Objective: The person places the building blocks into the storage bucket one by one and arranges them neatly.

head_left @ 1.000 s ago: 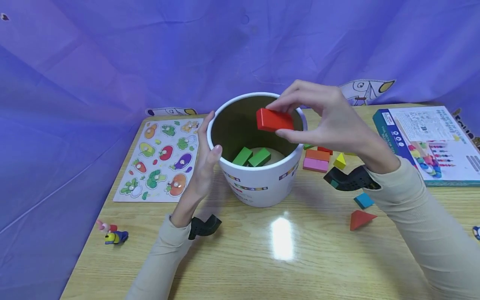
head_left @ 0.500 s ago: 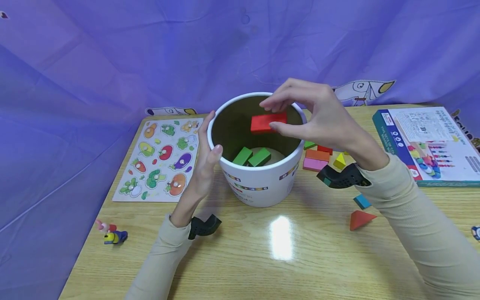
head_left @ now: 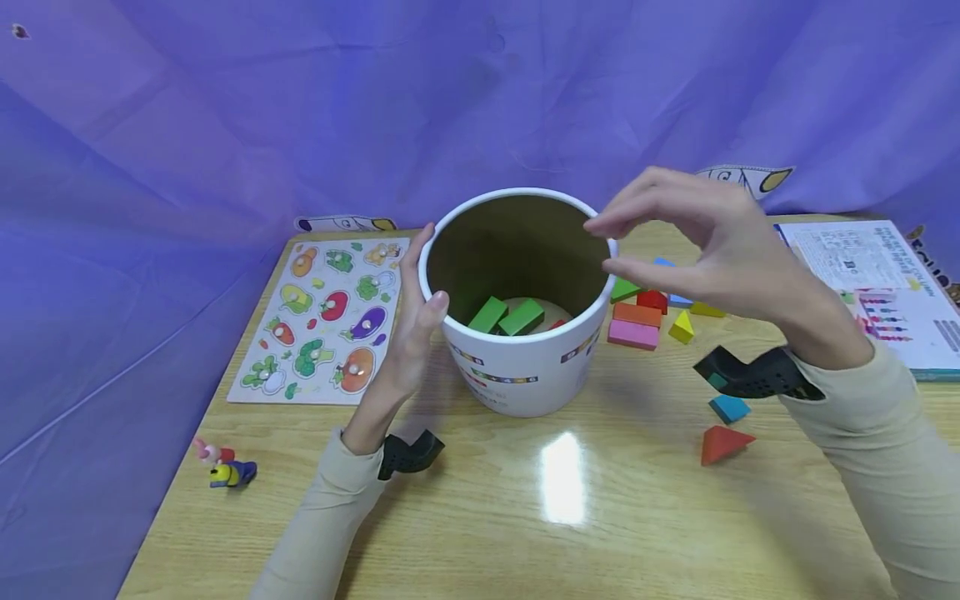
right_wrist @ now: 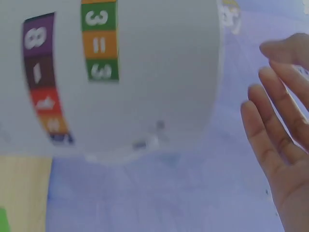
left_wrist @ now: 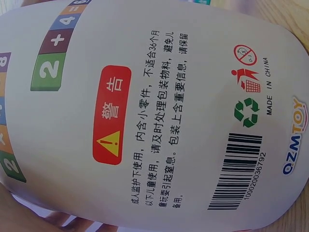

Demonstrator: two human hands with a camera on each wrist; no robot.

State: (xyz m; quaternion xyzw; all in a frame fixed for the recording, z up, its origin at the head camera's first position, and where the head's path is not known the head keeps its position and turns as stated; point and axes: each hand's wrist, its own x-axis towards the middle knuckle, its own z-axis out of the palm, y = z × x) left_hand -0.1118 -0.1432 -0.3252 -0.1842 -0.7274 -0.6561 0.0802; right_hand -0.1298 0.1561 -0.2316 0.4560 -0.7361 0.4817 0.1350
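A white bucket (head_left: 525,375) printed with coloured number tiles stands mid-table. My left hand (head_left: 408,333) holds its left side, thumb by the near rim; the left wrist view shows the bucket's warning label (left_wrist: 112,115) close up, with fingers along its lower edge. Two green blocks (head_left: 522,317) lie on the bucket's floor. Beside them shows a sliver of a red block (head_left: 557,324), mostly hidden by the near wall. Just off the right rim is my right hand (head_left: 712,242), thumb and fingers apart, nothing between them. It appears beside the bucket in the right wrist view.
Right of the bucket lie several loose blocks, among them a pink block (head_left: 633,334), a yellow triangle (head_left: 682,327), a blue block (head_left: 729,408) and a red triangle (head_left: 724,443). A vegetable puzzle board (head_left: 322,325), small figurines (head_left: 228,471) and a toy box (head_left: 900,292) flank it.
My right hand lowered the red block over the bucket and let it go; it now lies inside. The hand then moved out to the right. My left hand stayed at the bucket.
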